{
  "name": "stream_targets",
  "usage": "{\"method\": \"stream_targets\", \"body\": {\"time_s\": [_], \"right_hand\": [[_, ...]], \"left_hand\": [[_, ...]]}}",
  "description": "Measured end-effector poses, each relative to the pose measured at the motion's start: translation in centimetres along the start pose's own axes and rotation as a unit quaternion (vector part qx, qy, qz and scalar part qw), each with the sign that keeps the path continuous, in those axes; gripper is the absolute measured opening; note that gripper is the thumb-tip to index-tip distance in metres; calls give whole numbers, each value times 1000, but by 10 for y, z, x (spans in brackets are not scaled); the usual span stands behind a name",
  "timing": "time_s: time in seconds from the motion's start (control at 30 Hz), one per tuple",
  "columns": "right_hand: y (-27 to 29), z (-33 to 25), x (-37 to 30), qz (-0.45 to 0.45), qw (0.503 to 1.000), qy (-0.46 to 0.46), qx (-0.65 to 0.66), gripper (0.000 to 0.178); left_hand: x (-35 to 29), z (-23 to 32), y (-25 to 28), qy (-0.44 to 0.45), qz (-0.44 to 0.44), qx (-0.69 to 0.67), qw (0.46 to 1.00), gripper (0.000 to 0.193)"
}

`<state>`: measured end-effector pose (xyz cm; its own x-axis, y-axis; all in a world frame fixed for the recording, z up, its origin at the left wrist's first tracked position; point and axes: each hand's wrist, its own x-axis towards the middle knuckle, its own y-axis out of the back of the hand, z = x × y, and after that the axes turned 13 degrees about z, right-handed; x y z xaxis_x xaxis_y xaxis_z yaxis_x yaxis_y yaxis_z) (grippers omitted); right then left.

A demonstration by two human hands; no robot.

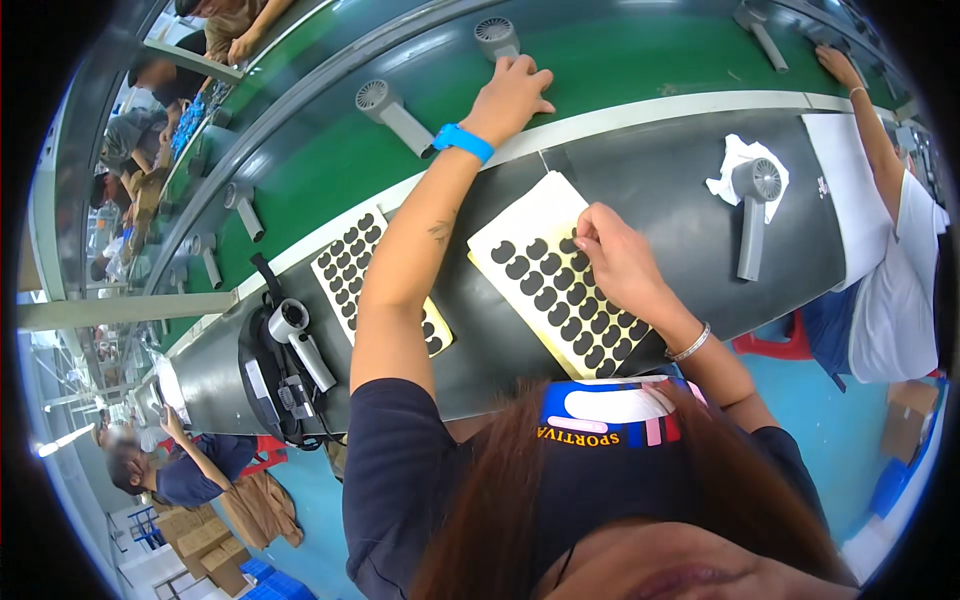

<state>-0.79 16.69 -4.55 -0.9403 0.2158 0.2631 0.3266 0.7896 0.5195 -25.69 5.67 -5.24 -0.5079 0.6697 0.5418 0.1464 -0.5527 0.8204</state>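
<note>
- Pale sheet [520,222] of black stickers [545,299]: directly beneath the right fingertips.
- Right hand [628,264]: thumb and fingers bunched together; cannot tell whether they pinch a sticker.
- Left hand [508,100]: fingers spread at a gray fan [496,38], its head just beyond them; grip hidden.
- Second fan [400,122]: left of those fingers, on the green belt [600,60].
- White cloth [735,160]: right of the right fingers.

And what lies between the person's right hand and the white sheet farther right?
In the head view, between the right hand and the white sheet lies a grey fan, its head on white tissue.
</note>
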Motion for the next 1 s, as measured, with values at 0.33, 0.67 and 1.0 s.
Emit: {"method": "stream_targets", "body": {"time_s": [0.33,0.67,1.0], "right_hand": [[7,1,2,40,974,-89,206,13],[58,-67,-16,10,962,-11,273,16],[64,-80,-28,37,958,-16,283,36]], "left_hand": [[-17,3,83,42,314,-37,948,29],[-124,150,133,71,255,-236,935,49],[-131,190,123,148,227,-265,926,42]]}}
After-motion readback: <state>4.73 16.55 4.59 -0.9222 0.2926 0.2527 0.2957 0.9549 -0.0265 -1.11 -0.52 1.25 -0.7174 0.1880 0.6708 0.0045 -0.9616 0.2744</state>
